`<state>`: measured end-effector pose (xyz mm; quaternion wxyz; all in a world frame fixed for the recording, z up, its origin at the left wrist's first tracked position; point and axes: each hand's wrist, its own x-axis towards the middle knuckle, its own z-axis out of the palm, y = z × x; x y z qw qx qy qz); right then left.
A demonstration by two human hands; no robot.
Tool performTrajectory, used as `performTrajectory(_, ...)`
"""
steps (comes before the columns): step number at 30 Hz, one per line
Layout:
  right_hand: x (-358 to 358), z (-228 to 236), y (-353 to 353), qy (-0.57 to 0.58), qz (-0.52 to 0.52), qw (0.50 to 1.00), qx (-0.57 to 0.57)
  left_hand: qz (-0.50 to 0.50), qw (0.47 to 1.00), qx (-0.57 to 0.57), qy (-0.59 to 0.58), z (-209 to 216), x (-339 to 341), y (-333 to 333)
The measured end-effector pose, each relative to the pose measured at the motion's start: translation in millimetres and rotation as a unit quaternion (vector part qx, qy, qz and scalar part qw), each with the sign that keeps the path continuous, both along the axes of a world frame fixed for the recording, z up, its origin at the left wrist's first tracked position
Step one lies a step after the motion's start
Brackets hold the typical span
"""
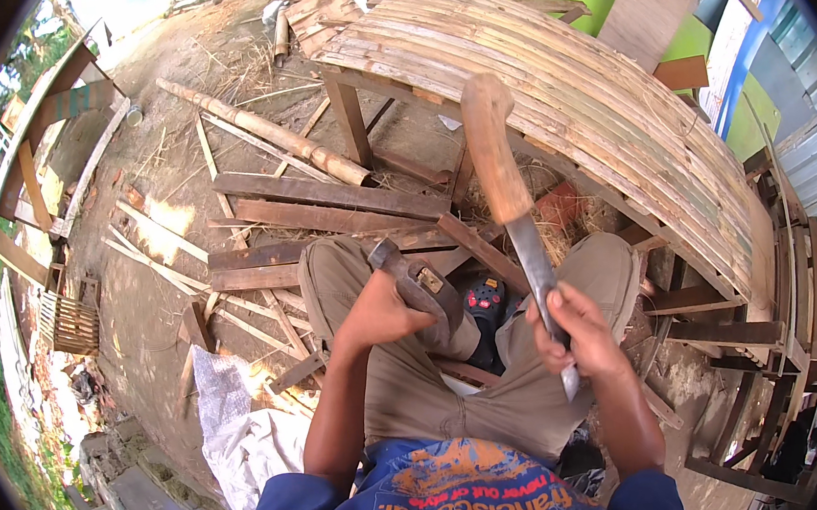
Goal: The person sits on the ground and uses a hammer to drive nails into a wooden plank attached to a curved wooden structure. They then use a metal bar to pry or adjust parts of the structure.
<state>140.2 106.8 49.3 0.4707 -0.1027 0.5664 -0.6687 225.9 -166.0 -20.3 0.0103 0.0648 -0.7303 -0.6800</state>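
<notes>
My left hand (380,312) is closed on a claw hammer (424,288) close to its dark metal head, above my left knee. Most of the hammer's handle is hidden. My right hand (578,330) grips a large knife (498,163) by its blade, above my right thigh. The knife's thick wooden handle points up and away from me, and the blade's tip shows below my fingers. Hammer and knife are apart.
Dark wooden planks (324,199) lie on the ground before my knees. Beyond them are a bamboo pole (264,131) and thin strips. A bamboo-slat table (548,65) stands ahead to the right. White cloth (260,446) lies at my left, with a slatted crate (69,322) farther off.
</notes>
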Motion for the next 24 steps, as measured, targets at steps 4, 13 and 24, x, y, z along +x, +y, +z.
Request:
performTrajectory(4,-59.9,34.1,-6.1,0.52,-0.083,0.81,0.259,0.048,0.999,-0.012,-0.018,-22.2,11.6,11.7)
performTrajectory(13,-252.5,15.5,-1.7,0.671,-0.128,0.581,0.443,0.097,0.993,0.054,0.035,-16.3,13.6,20.2)
performTrajectory(24,-237.7,-42.0,-2.3,0.777,-0.208,0.499,0.322,0.17,0.945,0.279,-0.022,-40.8,16.0,26.4)
